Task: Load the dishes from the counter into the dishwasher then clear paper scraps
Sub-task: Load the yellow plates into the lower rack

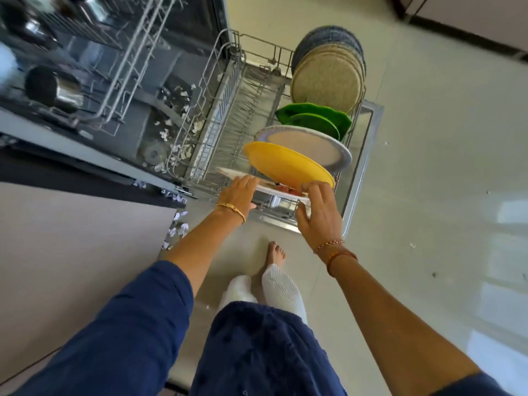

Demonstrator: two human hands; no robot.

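No readable brand, label or writing on any item in view.

Lower rack (217,115) pulled out over the open dishwasher door (365,167). Plates stand on edge along its 3 o'clock side: blue plates (323,35) farthest, then beige plates (328,81), green plates (314,115), a white plate with grey rim (308,144), and nearest a yellow plate (288,165).

Left hand (238,194): fingers fairly straight, resting on the near edge of a white plate (228,173) with a red pattern; most of this plate is hidden under the yellow plate and the hands, so its seating in the rack cannot be told. Right hand (318,212): fingers curled at the 5 o'clock rim of the yellow plate, thumb against the white plate's edge.

Paper scraps (180,227) lie on the floor by the worktop (71,238) corner at 9 o'clock; more scraps (183,110) on the tub floor inside the dishwasher. Upper rack (123,52) at 11 o'clock is blurred; a steel pot (54,87) shows there, other contents unclear. Top corners of the view are cut off and dark
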